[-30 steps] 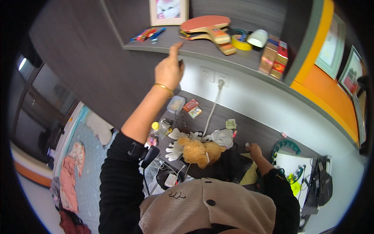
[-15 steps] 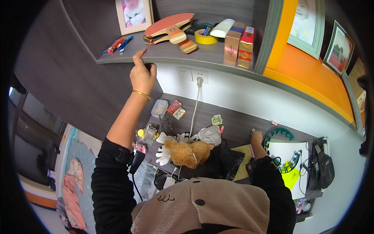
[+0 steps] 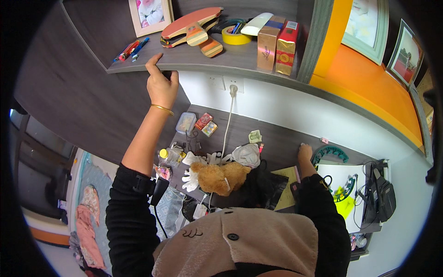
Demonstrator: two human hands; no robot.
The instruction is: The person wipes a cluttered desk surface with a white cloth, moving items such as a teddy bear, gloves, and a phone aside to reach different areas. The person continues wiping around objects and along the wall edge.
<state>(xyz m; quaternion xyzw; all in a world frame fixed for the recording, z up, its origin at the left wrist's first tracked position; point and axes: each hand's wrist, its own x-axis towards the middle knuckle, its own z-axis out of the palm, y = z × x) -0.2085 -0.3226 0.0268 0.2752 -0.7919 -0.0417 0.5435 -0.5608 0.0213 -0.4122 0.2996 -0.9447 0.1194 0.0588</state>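
My left hand (image 3: 161, 87), with a gold bangle at the wrist, is raised to the front edge of the grey wooden shelf (image 3: 203, 59). Its index finger reaches over that edge, apart from the thumb. A dark patch lies between finger and thumb; I cannot make out what it is. Red and blue pens (image 3: 131, 50) lie just beyond the fingertip. Down on the grey desk (image 3: 281, 147), my right hand (image 3: 304, 154) is closed, its fingertips pressed together low over the surface. Something tiny and greyish may be at the fingertips, too small to name.
Table tennis bats (image 3: 194, 32), yellow tape (image 3: 236, 37) and two upright boxes (image 3: 286, 48) stand on the shelf. Below are a brown plush toy (image 3: 219, 177), white gloves (image 3: 190, 179), a yellow-capped bottle (image 3: 170, 156), a plugged-in cable (image 3: 228, 120) and a green ring-shaped strip (image 3: 330, 152).
The whole view has shifted slightly, so the shelf and desk sit a little farther left and higher. My left hand stays at the shelf edge; my right hand has moved slightly over the desk.
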